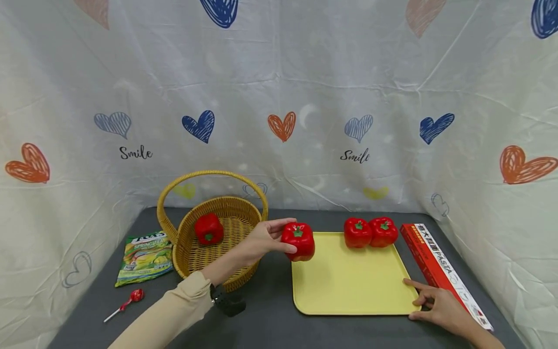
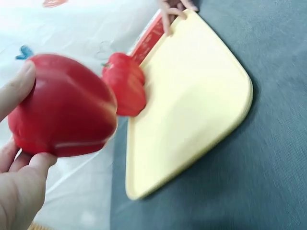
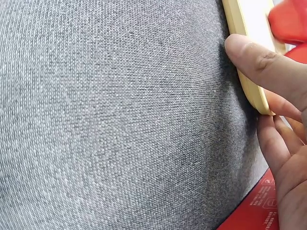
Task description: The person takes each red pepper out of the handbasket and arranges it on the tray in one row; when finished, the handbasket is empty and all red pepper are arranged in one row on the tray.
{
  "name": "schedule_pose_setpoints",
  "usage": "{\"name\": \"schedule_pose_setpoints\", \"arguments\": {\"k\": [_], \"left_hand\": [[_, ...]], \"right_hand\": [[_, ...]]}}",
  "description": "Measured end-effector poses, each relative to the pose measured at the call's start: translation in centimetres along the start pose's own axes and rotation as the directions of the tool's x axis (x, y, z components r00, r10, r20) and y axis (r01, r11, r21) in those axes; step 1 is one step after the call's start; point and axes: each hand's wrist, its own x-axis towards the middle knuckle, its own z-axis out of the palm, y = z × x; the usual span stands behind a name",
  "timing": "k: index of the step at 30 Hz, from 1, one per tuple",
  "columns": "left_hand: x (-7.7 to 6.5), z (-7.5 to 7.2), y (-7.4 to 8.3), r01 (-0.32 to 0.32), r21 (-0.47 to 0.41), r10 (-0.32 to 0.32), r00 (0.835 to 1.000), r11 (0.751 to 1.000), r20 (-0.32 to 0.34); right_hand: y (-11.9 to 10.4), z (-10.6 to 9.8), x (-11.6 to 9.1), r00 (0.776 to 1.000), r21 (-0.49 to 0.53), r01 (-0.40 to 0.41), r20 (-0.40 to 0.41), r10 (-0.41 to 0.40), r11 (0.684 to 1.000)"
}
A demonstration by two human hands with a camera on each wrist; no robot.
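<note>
My left hand (image 1: 262, 240) grips a red bell pepper (image 1: 298, 242) between thumb and fingers, raised over the left back edge of a yellow tray (image 1: 348, 281). The left wrist view shows this pepper close up, its side facing the camera. Around the tray's front right corner, my right hand (image 1: 440, 306) has its thumb on the front edge and its fingers on the right edge. Two more red bell peppers, one (image 1: 358, 232) beside the other (image 1: 383, 231), sit at the tray's back right. Another bell pepper (image 1: 209, 229) lies inside a wicker basket (image 1: 235, 213).
The basket, with a tall arched handle (image 1: 211, 173), stands left of the tray. A green snack bag (image 1: 146, 259) and a red lollipop (image 1: 137, 295) lie farther left. Along the tray's right side lies a long red pasta box (image 1: 440, 266). A printed curtain (image 1: 279, 169) hangs behind the table.
</note>
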Motion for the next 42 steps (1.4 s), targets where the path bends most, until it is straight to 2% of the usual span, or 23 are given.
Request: {"name": "schedule_pose_setpoints", "arguments": {"k": [6,13,16,20,28,35,42], "left_hand": [[3.8,2.3,-2.3,0.011,0.021,-0.010,0.999,1.000,-0.030],[6.7,2.4,-4.0,0.027,0.010,-0.026,0.993,1.000,-0.112],[7.6,2.2,-4.3,0.023,0.007,-0.022,0.991,1.000,-0.129],[8.7,2.3,-5.1,0.009,0.022,-0.006,0.994,1.000,-0.111],[10.8,3.6,-7.2,0.009,0.088,-0.003,0.997,0.996,-0.076],[12.3,4.7,-7.1,0.009,0.122,-0.001,0.998,0.992,-0.069],[13.1,4.7,-7.1,-0.006,0.199,0.022,0.997,0.980,-0.078]], "right_hand": [[0.1,-0.2,-0.3,1.000,0.009,0.007,-0.015,-0.007,1.000],[0.1,-0.3,-0.5,1.000,0.000,-0.028,0.006,0.028,1.000],[0.0,-0.4,-0.5,0.999,-0.009,-0.037,0.008,0.037,0.999],[0.1,-0.5,-0.7,1.000,-0.001,-0.012,0.000,0.012,1.000],[0.3,-0.1,-0.7,1.000,0.037,0.017,-0.001,-0.017,0.999],[0.3,0.1,-0.5,0.999,0.033,0.030,-0.016,-0.030,0.999],[0.0,0.1,-0.3,0.998,0.018,0.056,-0.030,-0.056,0.998]]}}
